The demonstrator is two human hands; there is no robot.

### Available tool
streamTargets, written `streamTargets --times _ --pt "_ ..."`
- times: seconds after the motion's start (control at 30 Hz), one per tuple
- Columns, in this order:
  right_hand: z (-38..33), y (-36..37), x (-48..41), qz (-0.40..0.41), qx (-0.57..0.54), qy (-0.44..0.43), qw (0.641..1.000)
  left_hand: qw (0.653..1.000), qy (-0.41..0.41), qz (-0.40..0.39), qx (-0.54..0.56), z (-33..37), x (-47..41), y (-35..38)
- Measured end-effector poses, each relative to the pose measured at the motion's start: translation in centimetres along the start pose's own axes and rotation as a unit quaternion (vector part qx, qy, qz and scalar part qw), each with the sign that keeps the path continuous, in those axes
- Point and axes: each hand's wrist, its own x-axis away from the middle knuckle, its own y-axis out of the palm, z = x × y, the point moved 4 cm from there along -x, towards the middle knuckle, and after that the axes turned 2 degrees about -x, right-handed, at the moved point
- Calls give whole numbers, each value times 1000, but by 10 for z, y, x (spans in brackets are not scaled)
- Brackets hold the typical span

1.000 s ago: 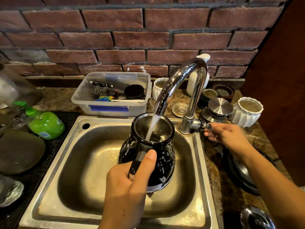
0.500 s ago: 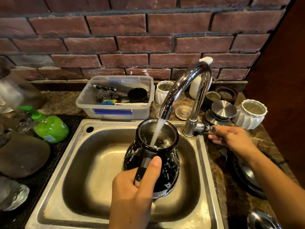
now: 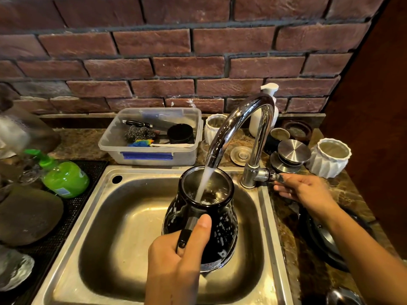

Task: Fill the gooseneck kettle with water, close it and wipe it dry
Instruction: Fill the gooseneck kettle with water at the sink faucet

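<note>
A black gooseneck kettle [image 3: 222,225], lid off and speckled with water drops, hangs over the steel sink [image 3: 123,234]. My left hand [image 3: 176,260] grips its handle from the near side, thumb up along it. The chrome tap [image 3: 240,126] arches over the kettle, and a white stream of water [image 3: 203,183] falls into its open mouth. My right hand [image 3: 301,190] holds the tap's side lever. A round steel lid [image 3: 294,149] lies on the counter behind that hand. The kettle's spout is hidden.
A clear plastic tub [image 3: 152,155] with a scourer and a knife stands behind the sink. A green soap bottle [image 3: 63,176] lies on the black mat at left. White ribbed pots [image 3: 330,157], a white pump bottle [image 3: 269,91] and dark dishes crowd the right counter. Brick wall behind.
Water keeps running into the kettle and the level inside has risen. Both hands keep their holds; the view has shifted slightly.
</note>
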Motion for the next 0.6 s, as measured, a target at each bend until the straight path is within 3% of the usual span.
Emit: streamTargets --times 0.6 --pt "0 1 2 9 -15 -11 1000 1000 3 18 -12 -4 -2 4"
